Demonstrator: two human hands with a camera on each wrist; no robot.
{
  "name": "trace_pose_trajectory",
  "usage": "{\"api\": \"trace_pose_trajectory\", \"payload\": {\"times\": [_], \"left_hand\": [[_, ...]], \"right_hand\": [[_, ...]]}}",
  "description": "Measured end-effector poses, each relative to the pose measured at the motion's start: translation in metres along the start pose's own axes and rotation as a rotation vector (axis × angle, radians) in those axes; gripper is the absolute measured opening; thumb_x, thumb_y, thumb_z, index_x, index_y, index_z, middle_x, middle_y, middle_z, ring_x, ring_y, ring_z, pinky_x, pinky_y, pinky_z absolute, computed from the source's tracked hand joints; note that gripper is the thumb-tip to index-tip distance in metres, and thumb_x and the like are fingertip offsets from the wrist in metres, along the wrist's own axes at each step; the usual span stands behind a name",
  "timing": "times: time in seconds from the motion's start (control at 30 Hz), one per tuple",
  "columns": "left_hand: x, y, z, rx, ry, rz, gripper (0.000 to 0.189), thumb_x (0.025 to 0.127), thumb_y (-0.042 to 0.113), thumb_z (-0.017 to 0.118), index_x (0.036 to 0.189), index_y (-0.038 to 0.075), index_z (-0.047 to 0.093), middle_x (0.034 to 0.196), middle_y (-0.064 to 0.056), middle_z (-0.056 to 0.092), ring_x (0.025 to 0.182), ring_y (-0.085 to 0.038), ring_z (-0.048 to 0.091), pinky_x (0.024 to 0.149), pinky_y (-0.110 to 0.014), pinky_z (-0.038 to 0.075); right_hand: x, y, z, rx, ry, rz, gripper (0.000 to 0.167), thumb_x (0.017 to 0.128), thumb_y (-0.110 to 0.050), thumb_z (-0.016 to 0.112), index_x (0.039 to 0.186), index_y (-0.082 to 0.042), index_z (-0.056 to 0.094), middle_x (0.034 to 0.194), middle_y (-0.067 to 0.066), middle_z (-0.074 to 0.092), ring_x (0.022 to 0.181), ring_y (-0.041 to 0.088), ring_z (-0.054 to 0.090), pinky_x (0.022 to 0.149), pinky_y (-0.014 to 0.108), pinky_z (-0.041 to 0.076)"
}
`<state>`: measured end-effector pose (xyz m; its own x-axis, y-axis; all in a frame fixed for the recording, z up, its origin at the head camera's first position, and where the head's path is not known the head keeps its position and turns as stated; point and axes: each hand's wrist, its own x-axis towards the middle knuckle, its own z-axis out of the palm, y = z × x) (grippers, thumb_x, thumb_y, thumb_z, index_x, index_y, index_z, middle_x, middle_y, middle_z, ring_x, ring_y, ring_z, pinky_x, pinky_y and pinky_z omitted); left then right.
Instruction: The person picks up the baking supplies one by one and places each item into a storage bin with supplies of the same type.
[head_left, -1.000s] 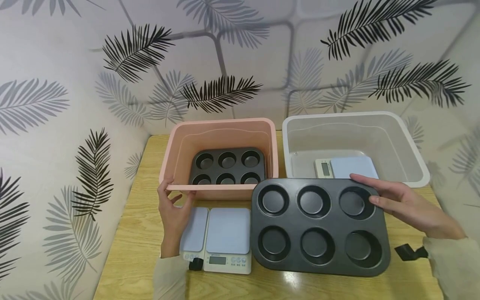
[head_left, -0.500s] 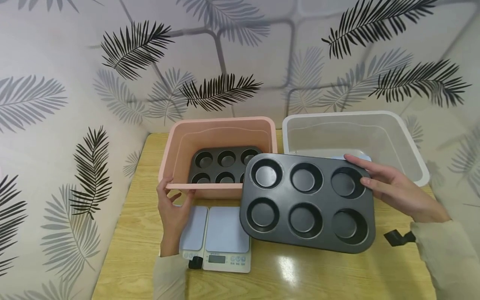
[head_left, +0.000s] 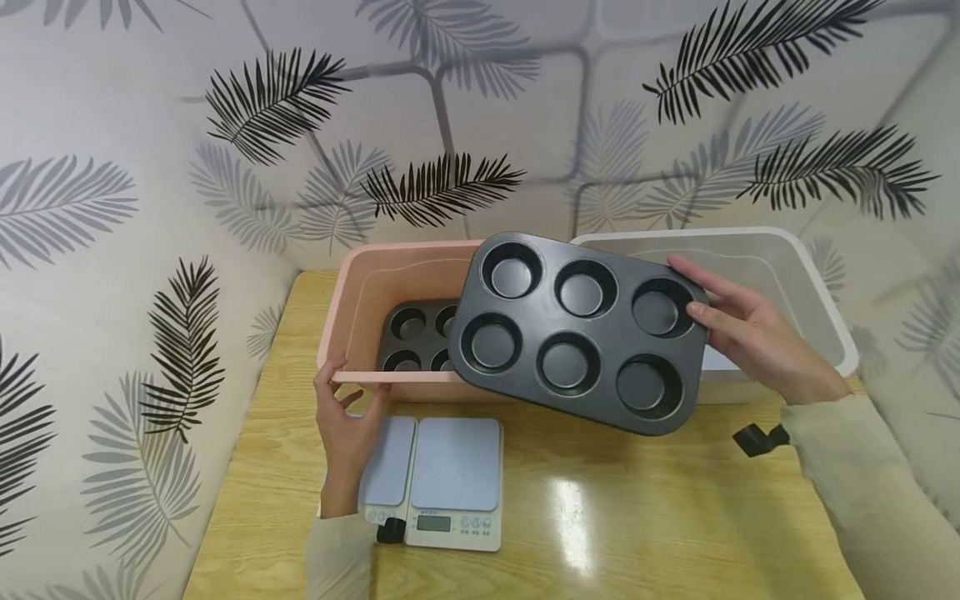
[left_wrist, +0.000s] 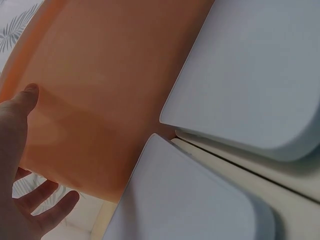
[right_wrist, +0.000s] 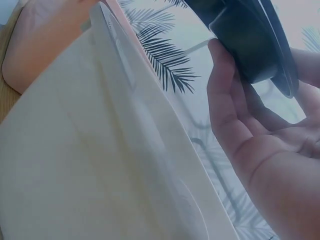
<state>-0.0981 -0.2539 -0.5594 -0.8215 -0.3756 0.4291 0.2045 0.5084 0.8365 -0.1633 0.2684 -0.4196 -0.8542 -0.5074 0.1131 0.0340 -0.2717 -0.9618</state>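
My right hand [head_left: 765, 337] holds a dark six-cup muffin pan [head_left: 576, 327] by its right edge, thumb on top and fingers beneath. The pan hangs tilted in the air, overlapping the right part of the pink bin [head_left: 360, 312] and the left part of the white bin [head_left: 813, 292]. Inside the pink bin lies another dark muffin pan [head_left: 426, 335], partly hidden by the held one. At that bin's front left corner, my left hand [head_left: 348, 433] grips the rim; in the left wrist view its thumb [left_wrist: 31, 95] presses the outer wall.
Two kitchen scales, one [head_left: 456, 467] beside another [head_left: 388, 467], stand on the wooden table [head_left: 637, 500] before the pink bin. Part of a pale blue scale plate [head_left: 716, 360] shows inside the white bin. A leaf-patterned cloth [head_left: 517, 125] rises behind the bins.
The right hand has carried the muffin pan up and to the left, away from the table's front and over the bins, tilting it. The left hand has stayed on the rim.
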Motion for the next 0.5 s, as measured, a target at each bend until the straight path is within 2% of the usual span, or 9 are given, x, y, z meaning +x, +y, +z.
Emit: {"api": "trace_pose_trajectory", "payload": {"times": [0.13, 0.33, 0.5], "left_hand": [[0.0, 0.001, -0.002, 0.002, -0.012, -0.009, 0.075, 0.086, 0.005, 0.091, 0.149, 0.004, 0.05, 0.157, -0.015, 0.059, 0.125, -0.014, 0.058, 0.089, -0.027, 0.059], [0.0, 0.003, -0.003, -0.027, -0.026, 0.001, 0.075, 0.087, 0.007, 0.091, 0.149, 0.005, 0.05, 0.157, -0.015, 0.057, 0.127, -0.027, 0.062, 0.091, -0.021, 0.058], [0.0, 0.002, -0.003, -0.046, -0.038, 0.0, 0.073, 0.088, 0.008, 0.09, 0.149, 0.005, 0.05, 0.157, -0.015, 0.056, 0.128, -0.027, 0.062, 0.095, -0.019, 0.059]], "right_hand": [[0.014, 0.0, 0.002, 0.057, 0.006, -0.021, 0.061, 0.112, 0.01, 0.039, 0.169, -0.012, 0.041, 0.152, 0.0, 0.068, 0.122, 0.01, 0.074, 0.096, 0.024, 0.062], [0.032, -0.005, 0.001, 0.052, -0.013, -0.027, 0.06, 0.113, 0.009, 0.04, 0.169, -0.014, 0.042, 0.154, -0.002, 0.067, 0.124, 0.01, 0.074, 0.096, 0.025, 0.062], [0.049, -0.011, 0.002, 0.049, -0.017, 0.008, 0.06, 0.113, 0.006, 0.043, 0.169, -0.017, 0.043, 0.153, -0.004, 0.067, 0.123, 0.011, 0.074, 0.093, 0.026, 0.064]]}}
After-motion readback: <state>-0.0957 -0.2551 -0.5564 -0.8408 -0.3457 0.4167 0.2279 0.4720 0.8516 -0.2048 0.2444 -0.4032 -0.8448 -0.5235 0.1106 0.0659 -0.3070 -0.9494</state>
